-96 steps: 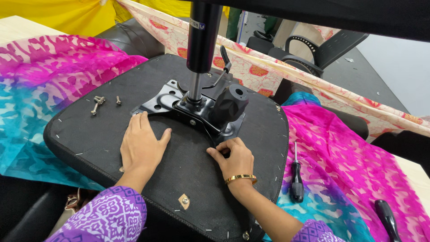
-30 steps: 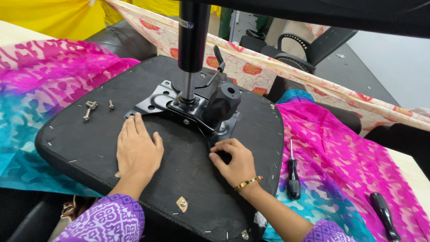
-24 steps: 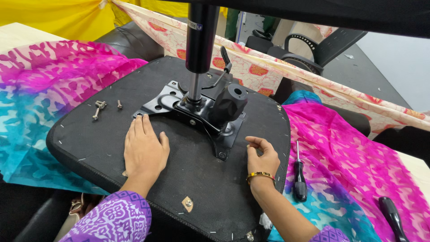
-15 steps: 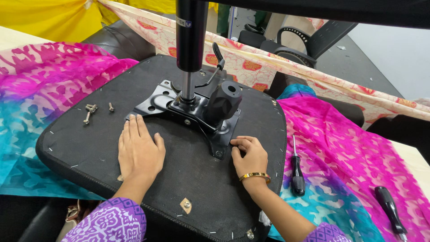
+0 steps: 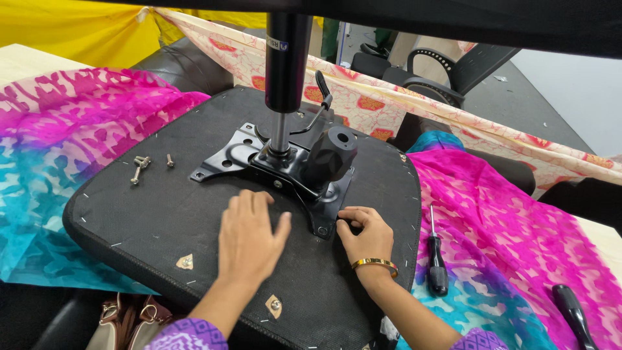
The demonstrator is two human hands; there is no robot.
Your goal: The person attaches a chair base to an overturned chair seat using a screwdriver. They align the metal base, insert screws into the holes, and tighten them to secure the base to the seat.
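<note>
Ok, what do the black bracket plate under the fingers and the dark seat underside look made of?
The black bracket plate looks like stamped metal with a semi-gloss painted coat: thin, sharp edges, punched holes, soft highlights. The dark seat underside seems covered in matte non-woven fabric, stapled along its rim. The right hand touches the plate's corner; the left hand lies flat on the fabric.

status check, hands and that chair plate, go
Left hand flat on upturned seat base. Right hand fingers pinched at corner of black metal plate. Loose screws lying clear; screwdriver beside seat.

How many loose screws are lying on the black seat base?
3, in a group on the seat base left of the metal bracket: two close together, one slightly right. Others may be hidden.
</note>
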